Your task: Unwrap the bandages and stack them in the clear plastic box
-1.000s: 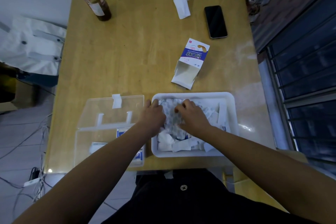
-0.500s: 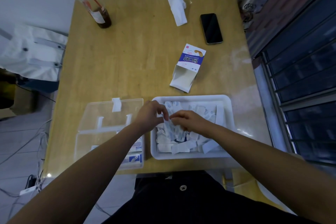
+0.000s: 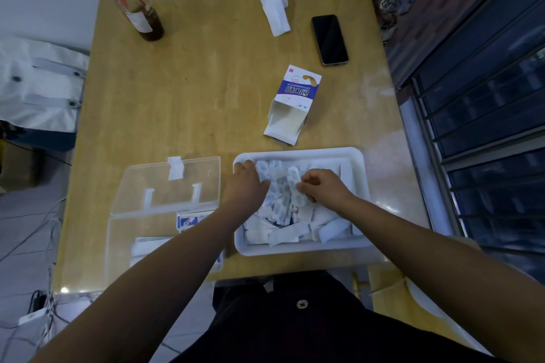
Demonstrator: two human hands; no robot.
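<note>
Printed on the bandage carton: a purple band with white Chinese characters and a row of Latin capitals, seen upside down and too small to read surely; above it, a small red mark and a tan bandage drawing. Lying on the wooden table just beyond the white tray, open mouth toward it. In the tray, a loose heap of wrapped bandages, white paper with faint blue print, not readable. Over the heap's left side, the left hand, fingers bent down onto the wrappers; cannot tell whether gripping any. At the heap's middle, the right hand, fingers curled, pinching one wrapped bandage strip standing tilted out of the pile. Just left of the tray, the clear plastic box, lid laid flat open on the far side, partly hidden by the left forearm; inside, a blue-and-white packet and white strips, print illegible. Along the table's far side, a black phone, a crumpled white tissue, and a clear cup with red straw, white label and dark drink.
</note>
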